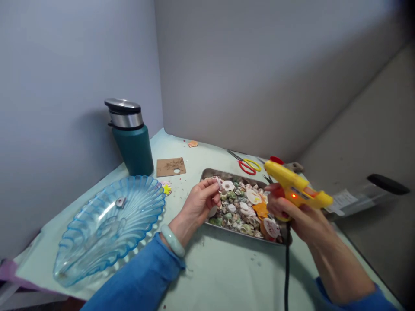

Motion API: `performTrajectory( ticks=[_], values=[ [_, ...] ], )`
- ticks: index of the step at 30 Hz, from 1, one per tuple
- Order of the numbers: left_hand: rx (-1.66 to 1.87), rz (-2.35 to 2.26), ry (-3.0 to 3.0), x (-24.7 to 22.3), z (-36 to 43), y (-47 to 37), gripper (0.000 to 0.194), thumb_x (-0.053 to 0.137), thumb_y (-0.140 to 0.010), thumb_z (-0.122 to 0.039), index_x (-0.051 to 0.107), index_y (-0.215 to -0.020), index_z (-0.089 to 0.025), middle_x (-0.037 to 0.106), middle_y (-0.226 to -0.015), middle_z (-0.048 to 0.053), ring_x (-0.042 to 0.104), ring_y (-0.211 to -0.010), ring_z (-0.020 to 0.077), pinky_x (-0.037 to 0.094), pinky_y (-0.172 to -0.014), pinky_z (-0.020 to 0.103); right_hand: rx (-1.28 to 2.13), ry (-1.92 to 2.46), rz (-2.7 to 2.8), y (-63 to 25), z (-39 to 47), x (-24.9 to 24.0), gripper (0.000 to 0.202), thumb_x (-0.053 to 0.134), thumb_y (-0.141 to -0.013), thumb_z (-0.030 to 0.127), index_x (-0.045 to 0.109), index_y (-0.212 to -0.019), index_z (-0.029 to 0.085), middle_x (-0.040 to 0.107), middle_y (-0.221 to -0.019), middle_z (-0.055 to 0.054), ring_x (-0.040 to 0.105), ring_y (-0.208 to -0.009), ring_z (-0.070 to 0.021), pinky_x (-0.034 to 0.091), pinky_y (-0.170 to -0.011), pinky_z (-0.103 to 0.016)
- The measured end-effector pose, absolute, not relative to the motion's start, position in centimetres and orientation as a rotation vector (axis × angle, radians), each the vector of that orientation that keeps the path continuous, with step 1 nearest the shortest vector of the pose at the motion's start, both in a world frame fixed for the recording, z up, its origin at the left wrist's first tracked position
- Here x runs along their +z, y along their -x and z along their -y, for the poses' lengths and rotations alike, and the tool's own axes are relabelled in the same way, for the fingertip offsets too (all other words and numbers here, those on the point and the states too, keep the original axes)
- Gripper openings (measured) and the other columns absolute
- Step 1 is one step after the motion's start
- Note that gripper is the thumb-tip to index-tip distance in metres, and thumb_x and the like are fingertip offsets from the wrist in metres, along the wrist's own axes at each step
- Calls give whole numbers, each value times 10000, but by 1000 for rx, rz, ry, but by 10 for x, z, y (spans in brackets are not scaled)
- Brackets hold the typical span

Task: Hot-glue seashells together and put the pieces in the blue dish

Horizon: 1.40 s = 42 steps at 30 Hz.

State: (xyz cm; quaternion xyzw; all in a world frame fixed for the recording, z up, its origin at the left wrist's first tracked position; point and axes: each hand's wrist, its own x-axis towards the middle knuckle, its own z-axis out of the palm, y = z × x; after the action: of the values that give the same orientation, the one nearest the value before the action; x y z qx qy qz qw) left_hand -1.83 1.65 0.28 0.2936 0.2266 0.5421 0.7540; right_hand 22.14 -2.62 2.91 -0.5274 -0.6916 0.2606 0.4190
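Note:
My right hand (292, 211) grips a yellow hot glue gun (292, 181), its small red light lit and its black cord hanging down. My left hand (202, 198) is closed in a pinch at the left end of a metal tray (233, 231). A small pale piece, perhaps a shell, shows at its fingertips, too small to name surely. Inside the tray lie many shells (236, 207), some greenish and some white, along with an orange piece (260, 210). Part of the tray's right end is hidden behind my right hand.
A blue scalloped glass dish (139, 216) with one small shell (121, 201) stands at left. Behind it rises a teal bottle (134, 149). Cardboard (165, 168), a yellow star (167, 189) and red-and-yellow scissors (248, 165) lie around. A clear black-ended object (372, 196) is at right.

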Motion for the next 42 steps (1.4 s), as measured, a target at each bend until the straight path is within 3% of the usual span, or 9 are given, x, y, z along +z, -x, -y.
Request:
performTrajectory(
  ticks=[4,8,13,20,29,42],
  values=[
    [1147,-473,-627,3,-16,18,306,824,-633,-236,628,-844,-132,557,-650,-40,432,-430,27,411,-436,175,1192,1070,1514,-199,30,11,293,520,-875,494,560,-1041,255,387,-567,54,396,-483,-144,386,-489,-311],
    [1085,-440,-650,3,-16,18,289,816,-662,-247,638,-854,-124,536,-645,-46,411,-437,22,407,-446,169,1404,1017,1460,-192,32,-3,307,612,-832,484,598,-983,217,415,-532,70,340,-432,-98,332,-454,-272],
    [1025,-438,-666,3,-19,18,264,805,-681,-238,633,-845,-123,530,-650,-42,405,-436,22,403,-443,169,1361,1094,1361,-183,28,-2,248,649,-826,436,624,-876,194,417,-488,72,331,-422,-81,286,-428,-242],
    [952,-415,-645,6,-20,19,230,805,-678,-218,615,-771,-127,538,-620,-36,394,-419,18,396,-444,165,1311,1185,1360,-179,26,5,301,687,-775,485,624,-815,193,438,-487,62,340,-432,-86,269,-425,-242],
    [950,-408,-576,8,-20,20,224,814,-660,-167,641,-793,-119,486,-528,-70,379,-391,15,377,-422,158,1376,1211,1301,-180,28,6,335,728,-741,486,632,-804,171,423,-459,72,336,-415,-72,247,-412,-231],
    [969,-437,-483,6,-22,20,211,786,-680,-145,621,-810,-121,483,-556,-76,317,-389,3,348,-427,159,1387,1273,1339,-180,27,6,365,752,-708,497,649,-836,171,471,-507,51,384,-442,-81,305,-424,-232]
  ],
)
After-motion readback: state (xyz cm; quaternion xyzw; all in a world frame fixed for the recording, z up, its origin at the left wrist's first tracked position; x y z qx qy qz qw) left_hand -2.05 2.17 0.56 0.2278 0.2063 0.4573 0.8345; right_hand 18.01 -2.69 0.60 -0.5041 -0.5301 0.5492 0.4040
